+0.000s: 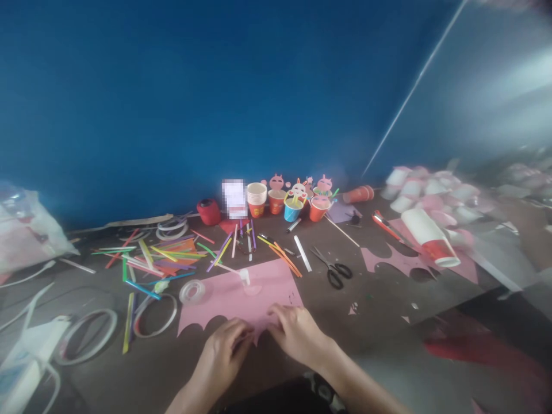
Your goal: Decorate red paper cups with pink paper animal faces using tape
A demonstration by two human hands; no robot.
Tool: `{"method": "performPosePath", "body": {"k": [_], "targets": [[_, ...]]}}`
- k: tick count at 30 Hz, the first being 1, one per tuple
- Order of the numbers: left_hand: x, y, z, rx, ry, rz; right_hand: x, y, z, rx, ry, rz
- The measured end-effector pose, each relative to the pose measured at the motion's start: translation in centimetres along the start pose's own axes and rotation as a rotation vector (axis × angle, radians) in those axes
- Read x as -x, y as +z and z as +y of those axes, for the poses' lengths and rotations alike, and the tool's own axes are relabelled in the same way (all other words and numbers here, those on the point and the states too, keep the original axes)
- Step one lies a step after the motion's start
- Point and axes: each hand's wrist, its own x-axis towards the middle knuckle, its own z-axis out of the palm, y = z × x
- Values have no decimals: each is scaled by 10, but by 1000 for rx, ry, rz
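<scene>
A pink sheet of paper (276, 282) with curved cut-outs along its near edge lies in front of me. My left hand (226, 348) is at that near edge, its fingers pinched together. Close on the other side, my right hand (299, 333) has its fingers curled in, their tips over the same edge. Whatever sits between the fingertips is too small and blurred to make out. On the sheet, a small white piece (245, 276) stands by a pink disc (253, 289). A roll of clear tape (192, 292) rests at the sheet's left side.
Black scissors (332, 270) lie right of the sheet, near pink offcuts (394, 261) and a red cutter (387, 224). Colored strips (168, 256) spread leftward, with tape rings (155, 316). Decorated paper cups (293, 208) stand at the back; more cups (431, 190) pile up right.
</scene>
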Motion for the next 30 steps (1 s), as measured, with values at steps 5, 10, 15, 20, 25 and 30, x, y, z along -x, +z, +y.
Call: {"method": "performPosePath", "body": {"k": [5,10,15,20,25,30], "targets": [[1,-2,5,5,29,-15,1,0,-2,20,-15,8],[-1,-7,5,5,46,47,0,-7,-5,-27,-18,43],[-5,-6,8,-25,76,-44,-2,-5,-5,46,-3,-39],[-5,-5,8,-47,50,-38,-2,-2,-3,46,7,-16],[-4,-3,5,-115,101,-19,-2,2,-3,40,7,-33],[-4,-2,6,-147,114,-55,-2,2,-5,43,-1,-35]]}}
